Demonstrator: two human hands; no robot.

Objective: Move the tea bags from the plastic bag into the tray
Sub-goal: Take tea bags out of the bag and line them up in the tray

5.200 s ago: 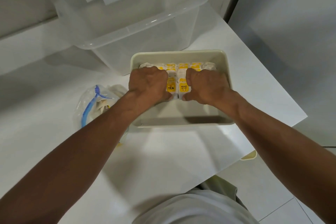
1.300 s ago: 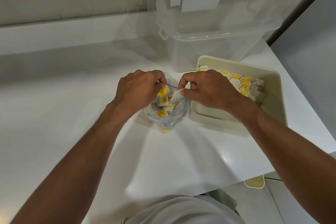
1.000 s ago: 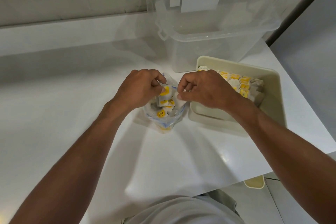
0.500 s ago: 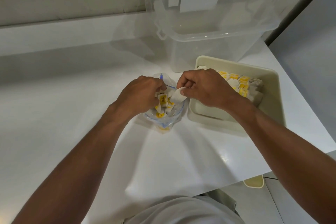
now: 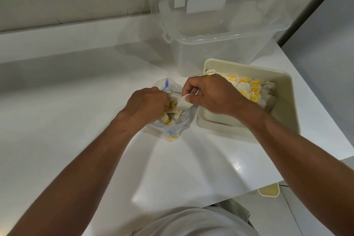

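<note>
L hand (image 5: 147,104), fingers curled, gripped yellow-white tea bags (image 5: 171,105) in clear blue-zip plastic bag (image 5: 180,127). R hand (image 5: 210,94) pinched white sachet (image 5: 183,103) beside cream rectangular tray (image 5: 287,99).

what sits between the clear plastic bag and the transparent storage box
Only bare white tabletop separates the clear plastic bag from the transparent storage box in the head view.

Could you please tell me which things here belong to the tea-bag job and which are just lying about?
Job: plastic bag, tea bags, tray, left hand, right hand.
Lying about: clear storage box, white table.
</note>
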